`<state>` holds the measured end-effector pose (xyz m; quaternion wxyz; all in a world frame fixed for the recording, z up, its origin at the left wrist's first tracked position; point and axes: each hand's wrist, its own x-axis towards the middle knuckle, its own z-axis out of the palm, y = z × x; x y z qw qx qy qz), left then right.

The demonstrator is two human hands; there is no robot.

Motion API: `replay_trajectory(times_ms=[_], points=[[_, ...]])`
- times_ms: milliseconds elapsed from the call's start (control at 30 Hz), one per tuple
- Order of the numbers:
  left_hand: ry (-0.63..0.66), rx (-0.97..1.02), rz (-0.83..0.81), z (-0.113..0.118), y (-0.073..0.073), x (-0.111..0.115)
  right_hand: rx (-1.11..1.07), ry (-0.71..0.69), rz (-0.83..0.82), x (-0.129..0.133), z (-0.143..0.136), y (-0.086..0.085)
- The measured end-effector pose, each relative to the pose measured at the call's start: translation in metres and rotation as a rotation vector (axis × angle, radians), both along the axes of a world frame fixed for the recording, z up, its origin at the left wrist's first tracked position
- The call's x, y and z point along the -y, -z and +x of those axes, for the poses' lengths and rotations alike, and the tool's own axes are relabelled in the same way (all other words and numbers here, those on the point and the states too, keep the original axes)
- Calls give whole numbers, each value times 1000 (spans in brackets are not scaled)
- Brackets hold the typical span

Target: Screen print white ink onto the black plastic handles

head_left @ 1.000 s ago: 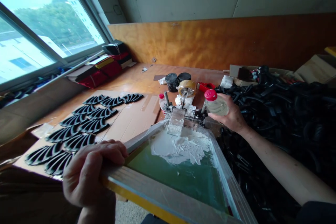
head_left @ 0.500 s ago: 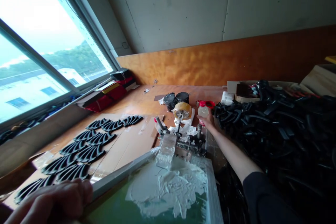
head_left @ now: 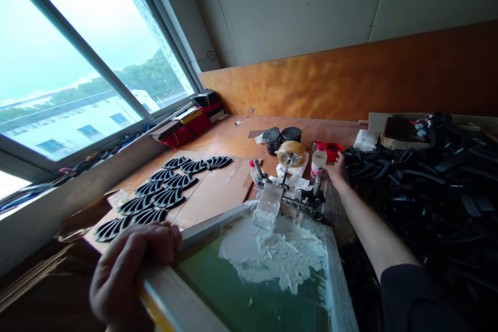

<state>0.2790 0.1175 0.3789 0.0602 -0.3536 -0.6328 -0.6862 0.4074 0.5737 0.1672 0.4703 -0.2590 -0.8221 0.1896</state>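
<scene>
My left hand (head_left: pixel 134 264) is wrapped round the near left corner of a wooden screen frame (head_left: pixel 182 298). White paste (head_left: pixel 290 259) lies spread over the frame's green mesh, and a paste-coated scraper block (head_left: pixel 268 206) rests at its far end beside a metal clamp (head_left: pixel 299 202). Beyond the clamp, a clear bottle with a red cap (head_left: pixel 319 160) stands upright on the table. My right hand (head_left: pixel 336 168) is just right of the bottle, by a red tape roll (head_left: pixel 333 152), fingers apart; it appears to hold nothing.
Black fan-shaped pieces (head_left: pixel 169 197) lie on cardboard (head_left: pixel 218 194) to the left. Two black jars (head_left: pixel 272 140) and a yellow tape roll (head_left: pixel 291 154) sit behind the clamp. A large heap of black parts (head_left: pixel 424 187) covers the right side.
My right hand has let go of the bottle and moved to its right. The view has shifted left, showing more of my left hand and the frame's near corner.
</scene>
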Motion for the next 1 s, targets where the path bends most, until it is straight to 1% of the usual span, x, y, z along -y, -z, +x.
replay_trajectory(times_ms=[33,100,167,200,267,333,400,433,467,533,600,633,733,800,867,933,1000], points=[[25,28,19,3,1,4,-27,38,-24,2,9,-11],[83,42,72,5,9,14,-92,91,-111,14,24,-39],[154,33,90,4,22,25,-87,56,-158,43,30,-70],[183,23,97,3,30,32,-52,2,-168,64,30,-85],[247,8,105,2,45,45,104,-149,-151,117,20,-109],[319,-8,113,1,61,58,315,-291,-94,173,4,-122],[391,-26,108,1,75,72,523,-362,-40,220,-13,-126],[425,-35,102,0,82,78,603,-361,-30,237,-20,-126],[455,-41,93,-1,89,84,671,-346,-36,251,-25,-126],[503,-55,78,-3,102,93,787,-305,-87,269,-29,-130],[535,-70,77,-6,112,99,879,-306,-119,280,-27,-137],[549,-81,79,-7,116,101,911,-324,-108,285,-25,-141],[583,-123,91,-10,123,103,930,-358,25,297,-17,-149],[597,-145,99,-11,124,104,928,-353,111,303,-10,-147],[611,-164,107,-12,124,104,939,-351,159,306,-2,-140],[624,-179,114,-13,124,104,954,-332,180,308,7,-133],[632,-193,121,-13,124,104,992,-277,177,309,16,-130]])
